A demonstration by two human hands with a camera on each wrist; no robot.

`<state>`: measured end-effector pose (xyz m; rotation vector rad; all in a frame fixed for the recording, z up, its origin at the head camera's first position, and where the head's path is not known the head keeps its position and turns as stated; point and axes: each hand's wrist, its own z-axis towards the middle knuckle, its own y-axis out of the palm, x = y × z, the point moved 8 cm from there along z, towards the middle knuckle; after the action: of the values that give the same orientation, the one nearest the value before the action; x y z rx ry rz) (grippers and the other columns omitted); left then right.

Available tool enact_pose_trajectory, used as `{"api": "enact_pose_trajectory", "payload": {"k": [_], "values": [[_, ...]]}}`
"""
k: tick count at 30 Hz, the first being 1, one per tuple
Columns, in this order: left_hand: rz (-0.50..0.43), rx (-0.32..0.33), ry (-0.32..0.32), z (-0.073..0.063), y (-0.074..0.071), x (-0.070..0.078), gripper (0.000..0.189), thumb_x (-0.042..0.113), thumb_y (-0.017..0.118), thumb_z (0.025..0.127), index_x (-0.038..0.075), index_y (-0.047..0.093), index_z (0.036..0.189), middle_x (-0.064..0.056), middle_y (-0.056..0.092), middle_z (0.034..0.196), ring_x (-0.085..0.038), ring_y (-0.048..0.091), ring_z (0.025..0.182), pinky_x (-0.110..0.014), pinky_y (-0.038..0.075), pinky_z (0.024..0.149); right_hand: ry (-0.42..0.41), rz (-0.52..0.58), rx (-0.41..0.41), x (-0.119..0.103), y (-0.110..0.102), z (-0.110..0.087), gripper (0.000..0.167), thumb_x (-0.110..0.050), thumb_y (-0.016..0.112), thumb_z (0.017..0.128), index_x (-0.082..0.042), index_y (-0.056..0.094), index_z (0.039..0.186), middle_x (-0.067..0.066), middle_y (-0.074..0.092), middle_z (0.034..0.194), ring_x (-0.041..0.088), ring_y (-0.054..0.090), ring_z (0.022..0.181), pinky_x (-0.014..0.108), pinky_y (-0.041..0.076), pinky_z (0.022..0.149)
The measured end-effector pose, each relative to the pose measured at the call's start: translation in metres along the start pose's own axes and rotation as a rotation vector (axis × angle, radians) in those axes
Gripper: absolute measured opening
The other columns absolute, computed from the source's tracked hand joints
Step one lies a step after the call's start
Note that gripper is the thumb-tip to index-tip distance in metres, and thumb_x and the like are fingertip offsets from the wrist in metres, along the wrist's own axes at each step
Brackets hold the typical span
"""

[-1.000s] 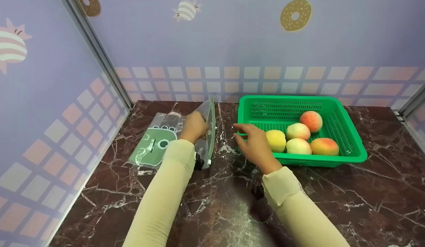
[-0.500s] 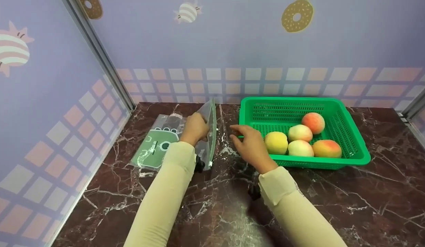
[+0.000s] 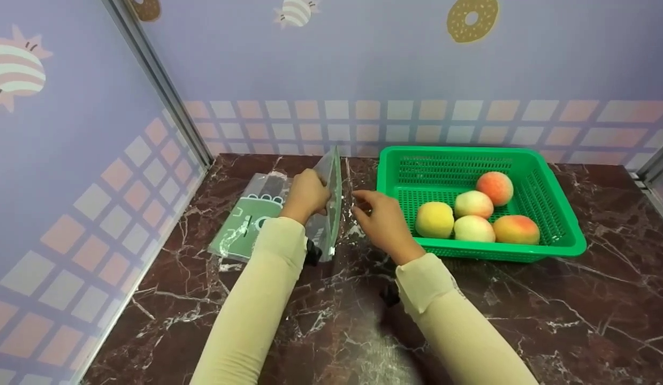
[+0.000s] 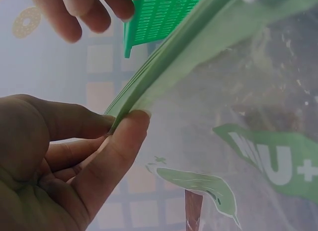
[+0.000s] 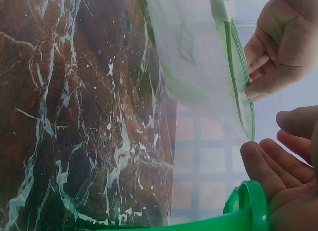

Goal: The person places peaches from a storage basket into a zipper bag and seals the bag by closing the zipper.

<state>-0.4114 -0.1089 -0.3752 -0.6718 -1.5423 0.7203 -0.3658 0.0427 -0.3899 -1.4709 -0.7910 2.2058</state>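
A clear zip bag (image 3: 240, 227) with a green cartoon print lies on the left of the marbled table, its green zip edge (image 3: 336, 206) raised on the right side. My left hand (image 3: 308, 195) pinches that edge between thumb and fingertips, plainly seen in the left wrist view. A white slider (image 5: 222, 10) sits at the near end of the zip. My right hand (image 3: 383, 222) is just right of the bag's edge, fingers loosely bent and holding nothing. In the right wrist view its fingertips (image 5: 253, 151) come close to the zip's far corner.
Right of my hands stands a green perforated basket (image 3: 548, 248) holding several peaches, among them a yellow one (image 3: 434, 220) and a red one (image 3: 495, 188). A patterned wall (image 3: 352, 59) closes off the back, and another wall (image 3: 69, 160) runs along the left.
My right hand has moved left, away from the basket and towards the bag's raised edge. The left hand keeps its pinch on the bag with little movement.
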Motion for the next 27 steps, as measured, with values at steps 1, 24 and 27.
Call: {"api": "enact_pose_trajectory", "payload": {"k": [1,24,27], "values": [[-0.003,0.0,0.0,0.0,-0.001,0.001,0.018,0.001,0.055,0.085,0.007,0.058,0.068,-0.018,0.07,0.084,-0.016,0.066,0.052,-0.026,0.053,0.047,0.003,0.004,-0.003,0.0,0.0,0.001,0.033,-0.015,0.061,0.094,-0.007,0.063,0.126,0.013,0.068,0.117,0.023,0.067,0.101,0.038,0.055,0.085],[-0.002,-0.05,-0.016,-0.009,-0.005,0.001,0.038,0.002,0.056,0.085,0.0,0.063,0.123,-0.019,0.068,0.114,-0.015,0.067,0.057,-0.025,0.055,0.052,0.039,0.008,-0.05,-0.012,0.031,0.019,0.038,-0.015,0.064,0.092,-0.004,0.061,0.129,0.014,0.069,0.115,0.025,0.07,0.098,0.037,0.058,0.079],[-0.005,-0.044,-0.01,-0.009,-0.007,0.002,0.037,0.002,0.056,0.085,0.001,0.063,0.122,-0.018,0.069,0.11,-0.015,0.067,0.057,-0.026,0.054,0.052,0.039,-0.011,-0.045,-0.013,0.032,0.021,0.038,-0.015,0.065,0.091,-0.003,0.062,0.128,0.015,0.069,0.114,0.026,0.069,0.098,0.038,0.057,0.08]]}}
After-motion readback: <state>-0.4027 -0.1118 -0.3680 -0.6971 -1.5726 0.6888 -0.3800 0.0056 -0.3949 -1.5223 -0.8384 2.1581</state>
